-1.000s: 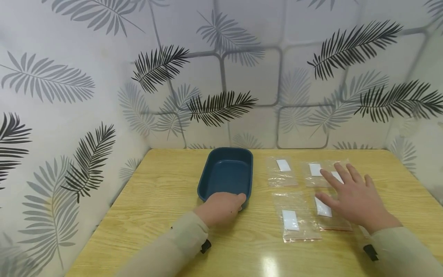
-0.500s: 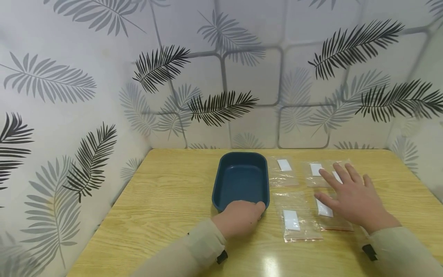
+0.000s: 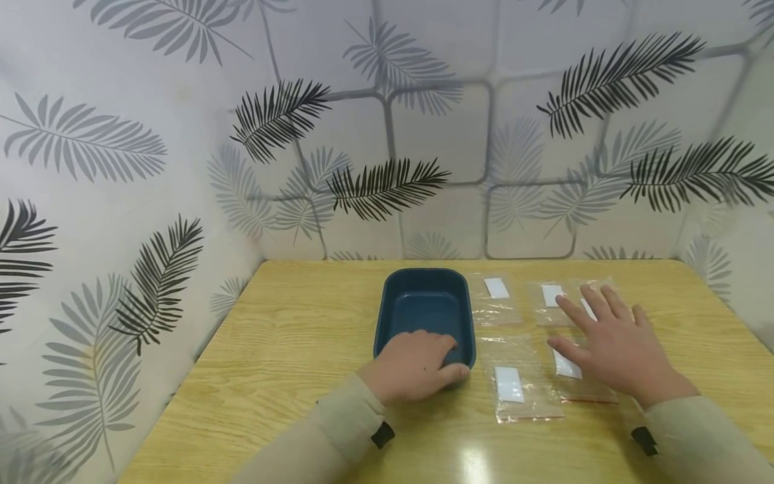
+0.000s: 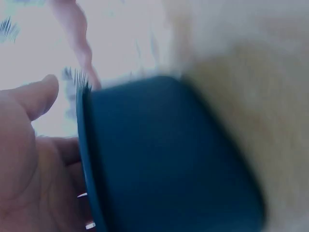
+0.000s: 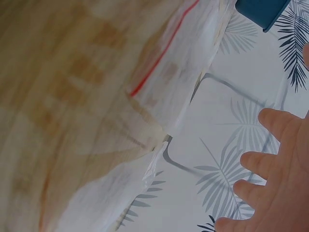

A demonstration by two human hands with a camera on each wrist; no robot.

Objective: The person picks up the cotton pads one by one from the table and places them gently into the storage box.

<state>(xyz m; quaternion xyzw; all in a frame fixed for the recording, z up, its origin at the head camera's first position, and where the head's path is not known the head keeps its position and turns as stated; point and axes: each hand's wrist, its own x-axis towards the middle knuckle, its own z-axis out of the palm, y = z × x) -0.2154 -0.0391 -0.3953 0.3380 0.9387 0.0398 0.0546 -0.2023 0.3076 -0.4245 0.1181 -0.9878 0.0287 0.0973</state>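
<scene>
A dark blue rectangular tray (image 3: 426, 306) rests on the table, its near end overlapped by my left hand (image 3: 411, 370). The left wrist view shows the thumb (image 4: 43, 96) apart from the rim, with the fingers partly hidden behind the tray wall (image 4: 169, 159). To the right lie several clear zip bags with white pieces in them, among them a front-left bag (image 3: 535, 396) and a back-left bag (image 3: 496, 312). My right hand (image 3: 623, 349) is spread over the right-hand bags, palm down and holding nothing; it hides part of the front-right bag (image 3: 586, 391).
The wooden table (image 3: 272, 336) ends at a wall covered in leaf-patterned paper (image 3: 435, 134). A second papered wall (image 3: 91, 235) runs along the left side. The tray's right side stands close to the left-hand bags.
My left hand has drawn the tray right and slightly nearer, up beside the bags. Its thumb and fingers have since loosened from the near rim. My right hand has hardly moved.
</scene>
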